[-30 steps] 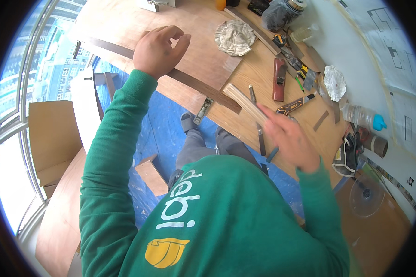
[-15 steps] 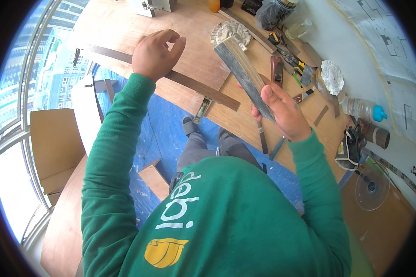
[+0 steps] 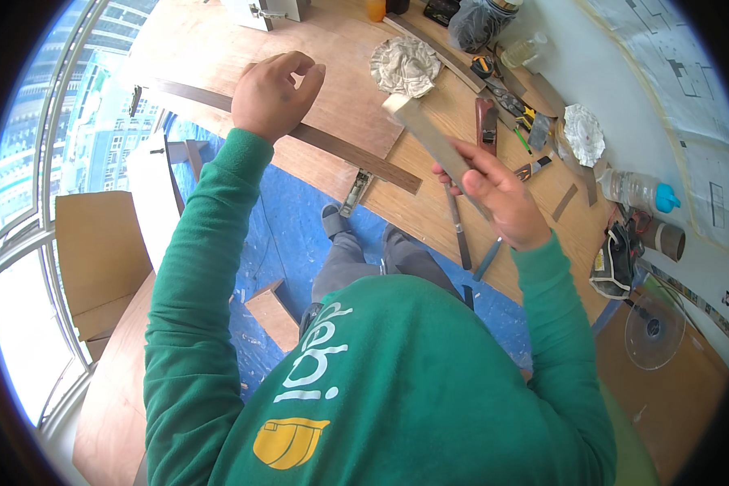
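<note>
The left hand (image 3: 271,93) rests at about eleven o'clock of the view, fingers curled loosely with nothing gripped, its heel and knuckles pressing on a long dark wooden strip (image 3: 332,144) that lies across the plywood desk (image 3: 219,49). The strip runs from ten o'clock down toward the centre, ending near a small metal tool (image 3: 355,191) at the desk's edge.

The right hand (image 3: 498,198) sits just right of centre, at roughly two o'clock, closed around the lower end of a flat pale board piece (image 3: 429,139). The piece is lifted off the desk and points up toward twelve o'clock, its far end close to a crumpled grey rag (image 3: 405,66).

Beyond the right hand, toward one and two o'clock, the desk carries a scatter of hand tools (image 3: 506,97), a second crumpled wad (image 3: 583,134), and a clear plastic bottle with a blue cap (image 3: 640,192). Below the hand two slim tools (image 3: 459,235) lie near the desk's edge.

Blue sheeting (image 3: 292,235) covers the floor under the desk, with a small wooden offcut (image 3: 274,316) on it at seven o'clock.
</note>
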The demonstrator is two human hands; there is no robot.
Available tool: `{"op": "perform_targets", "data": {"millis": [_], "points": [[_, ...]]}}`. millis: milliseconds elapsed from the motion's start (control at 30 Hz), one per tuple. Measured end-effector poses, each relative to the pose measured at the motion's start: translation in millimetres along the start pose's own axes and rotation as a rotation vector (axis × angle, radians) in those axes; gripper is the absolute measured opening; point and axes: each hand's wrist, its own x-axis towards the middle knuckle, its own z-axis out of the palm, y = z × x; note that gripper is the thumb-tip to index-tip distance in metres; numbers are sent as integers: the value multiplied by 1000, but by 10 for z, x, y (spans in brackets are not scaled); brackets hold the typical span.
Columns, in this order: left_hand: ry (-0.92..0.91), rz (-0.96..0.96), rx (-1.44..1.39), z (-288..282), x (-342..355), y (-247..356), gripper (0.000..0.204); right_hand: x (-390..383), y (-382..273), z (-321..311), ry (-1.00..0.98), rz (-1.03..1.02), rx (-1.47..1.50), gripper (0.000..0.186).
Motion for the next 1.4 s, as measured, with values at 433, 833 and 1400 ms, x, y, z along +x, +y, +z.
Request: {"op": "perform_targets", "data": {"millis": [433,833,1400], "points": [[15,-6,-11,-29,-27,-16,27,-260,-187,-204,-133,213,-92,51],[-25,-21,-3,4,55,32,27,-459,382,202,70,69,231,78],[-551,905,-52,-279,50,30,51,-375,641,1158,634,-227,355,69]]}}
